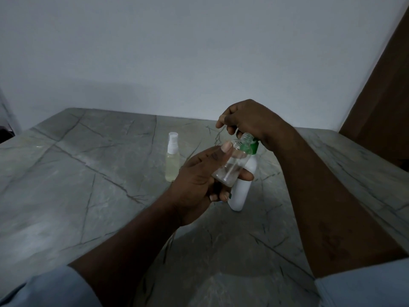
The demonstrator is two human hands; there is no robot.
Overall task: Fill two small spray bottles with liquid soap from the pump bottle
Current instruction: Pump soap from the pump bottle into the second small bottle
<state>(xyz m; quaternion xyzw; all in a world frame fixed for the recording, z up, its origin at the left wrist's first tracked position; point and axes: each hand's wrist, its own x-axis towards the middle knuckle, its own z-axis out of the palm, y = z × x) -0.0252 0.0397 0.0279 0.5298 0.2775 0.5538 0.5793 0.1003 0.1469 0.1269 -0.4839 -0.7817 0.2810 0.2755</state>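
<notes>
spray bottle [230, 167] in left hand [199, 185] at pump [254, 149]

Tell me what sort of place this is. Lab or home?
Probably a plain room in a home, not a lab: a grey marble-look tabletop against a bare white wall, a brown wooden panel, maybe a door, at right, with a spray bottle and a pump bottle on the top.

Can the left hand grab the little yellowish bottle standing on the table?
Probably not right now. The left hand holds the clear bottle by the pump bottle. The yellowish bottle stands nearby with nothing between, so it looks easy once that hand is free.
</notes>
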